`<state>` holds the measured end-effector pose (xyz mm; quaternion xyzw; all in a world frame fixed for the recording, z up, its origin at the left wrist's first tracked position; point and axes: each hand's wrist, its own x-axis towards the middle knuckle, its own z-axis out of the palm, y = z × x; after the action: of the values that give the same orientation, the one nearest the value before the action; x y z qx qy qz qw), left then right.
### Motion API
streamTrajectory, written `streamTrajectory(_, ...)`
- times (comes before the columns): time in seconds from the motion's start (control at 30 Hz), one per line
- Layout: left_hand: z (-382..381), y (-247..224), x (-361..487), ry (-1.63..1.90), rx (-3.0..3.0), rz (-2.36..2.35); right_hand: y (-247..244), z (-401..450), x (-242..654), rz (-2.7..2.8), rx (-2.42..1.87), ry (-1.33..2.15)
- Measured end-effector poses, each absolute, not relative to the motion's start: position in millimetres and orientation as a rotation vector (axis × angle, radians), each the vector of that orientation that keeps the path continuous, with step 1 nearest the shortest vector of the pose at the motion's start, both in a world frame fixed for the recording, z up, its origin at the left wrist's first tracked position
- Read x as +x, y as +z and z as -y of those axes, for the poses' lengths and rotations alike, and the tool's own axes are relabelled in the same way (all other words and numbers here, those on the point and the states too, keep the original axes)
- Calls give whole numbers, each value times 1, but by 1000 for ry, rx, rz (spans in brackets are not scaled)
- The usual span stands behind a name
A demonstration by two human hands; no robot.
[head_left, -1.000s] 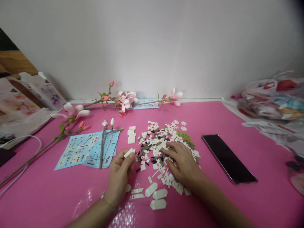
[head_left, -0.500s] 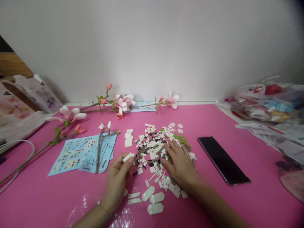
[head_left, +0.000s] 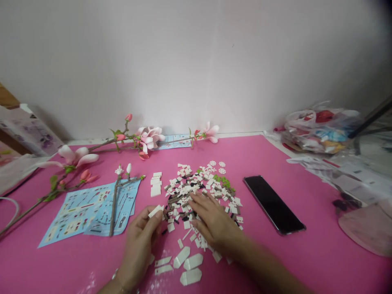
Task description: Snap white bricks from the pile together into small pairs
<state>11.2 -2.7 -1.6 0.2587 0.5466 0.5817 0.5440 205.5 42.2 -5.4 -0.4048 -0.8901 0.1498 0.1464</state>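
Observation:
My left hand (head_left: 141,232) pinches a small white building brick (head_left: 156,211) between thumb and fingers, just left of a pile of loose building pieces (head_left: 186,190). Over the pile's right part, my right hand (head_left: 214,220) lies palm down with its fingers stretched out, touching the pieces; what is under the palm is hidden. White, brown, black and green pieces make up the pile. A short column of white bricks (head_left: 156,184) sits beyond my left hand. Several larger white pointed plates (head_left: 191,276) lie near the front.
Blue printed instruction sheets (head_left: 73,216) lie at left with a built brown twig (head_left: 114,208) on top. Pink flower branches (head_left: 150,139) rest along the back and left. A black phone (head_left: 274,204) lies at right, plastic bags (head_left: 321,126) behind it.
The view has shifted a little to the right. My right hand has moved left over the pile, towards its middle. My left hand still holds the white brick.

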Motion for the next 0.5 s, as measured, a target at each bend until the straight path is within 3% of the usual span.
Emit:
streamTrajectory(0.27,4,9,18,1405,534,-1314,-4,-57,228,2126,-1736,70)
streamTrajectory(0.5,4,15,19,1404,505,-1322,-9,-59,228,2175,-1703,17)
